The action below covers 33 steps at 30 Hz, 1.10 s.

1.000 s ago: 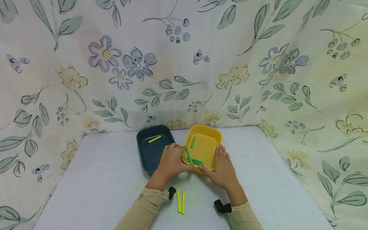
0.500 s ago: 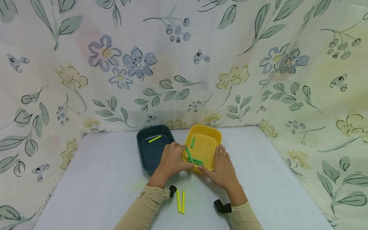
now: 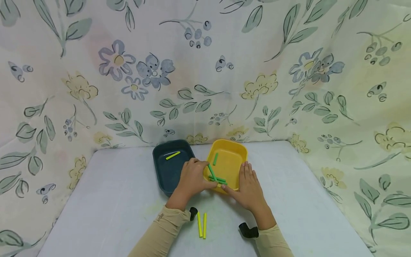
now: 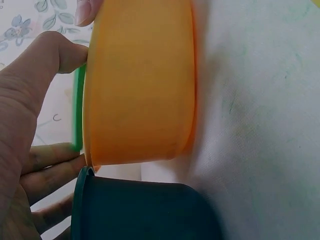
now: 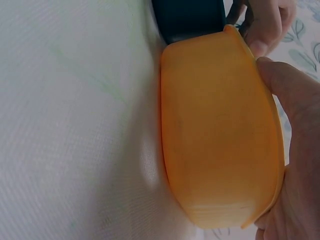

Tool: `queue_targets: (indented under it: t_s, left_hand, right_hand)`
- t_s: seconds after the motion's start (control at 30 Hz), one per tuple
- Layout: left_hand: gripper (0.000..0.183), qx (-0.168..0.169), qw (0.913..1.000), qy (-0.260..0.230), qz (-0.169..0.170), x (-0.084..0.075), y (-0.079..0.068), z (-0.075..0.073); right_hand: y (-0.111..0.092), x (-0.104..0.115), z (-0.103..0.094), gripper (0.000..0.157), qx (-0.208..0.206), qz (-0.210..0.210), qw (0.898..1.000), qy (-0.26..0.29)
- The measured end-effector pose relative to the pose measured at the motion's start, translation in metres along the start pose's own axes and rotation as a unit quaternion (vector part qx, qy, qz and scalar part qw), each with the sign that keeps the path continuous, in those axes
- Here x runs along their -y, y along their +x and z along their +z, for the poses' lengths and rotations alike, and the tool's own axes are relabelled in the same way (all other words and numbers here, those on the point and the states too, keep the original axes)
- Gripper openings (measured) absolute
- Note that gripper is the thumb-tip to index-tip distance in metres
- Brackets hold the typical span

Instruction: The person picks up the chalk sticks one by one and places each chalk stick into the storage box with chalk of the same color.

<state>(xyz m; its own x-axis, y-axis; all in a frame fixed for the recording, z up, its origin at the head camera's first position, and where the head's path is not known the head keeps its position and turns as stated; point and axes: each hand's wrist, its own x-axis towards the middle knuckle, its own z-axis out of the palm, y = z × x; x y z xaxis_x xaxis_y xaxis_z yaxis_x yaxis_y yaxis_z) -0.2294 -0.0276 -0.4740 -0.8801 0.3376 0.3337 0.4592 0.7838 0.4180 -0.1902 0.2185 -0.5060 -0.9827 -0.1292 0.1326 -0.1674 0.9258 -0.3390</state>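
The left hand [image 3: 194, 178] pinches a green stick [image 3: 212, 173] over the near-left part of the yellow tray [image 3: 236, 153]; the right hand [image 3: 249, 187], fingers straight, rests along its right rim. A dark blue tray [image 3: 164, 175] stands just beside.
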Motion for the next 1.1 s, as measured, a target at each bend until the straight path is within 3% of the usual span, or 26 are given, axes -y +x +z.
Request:
queue_targets:
  t_s: [0.2, 0.53, 0.77, 1.1]
  left_hand:
    - [0.065, -0.012, 0.9999, -0.003, 0.006, 0.000, -0.001, 0.000]
    - [0.074, -0.004, 0.9998, -0.017, -0.001, -0.001, -0.004, 0.000]
    - [0.074, -0.010, 0.9999, 0.002, 0.010, -0.002, -0.005, 0.001]
    - [0.047, -0.021, 0.9994, -0.004, 0.027, -0.001, -0.011, -0.001]
  right_hand:
    - [0.001, 0.002, -0.001, 0.128, -0.004, -0.001, 1.000, -0.001]
    - [0.000, 0.003, -0.001, 0.128, -0.010, -0.006, 1.000, -0.003]
    - [0.000, 0.003, -0.001, 0.129, -0.006, -0.003, 1.000, -0.003]
    - [-0.001, 0.001, -0.001, 0.129, -0.007, -0.002, 1.000, -0.003]
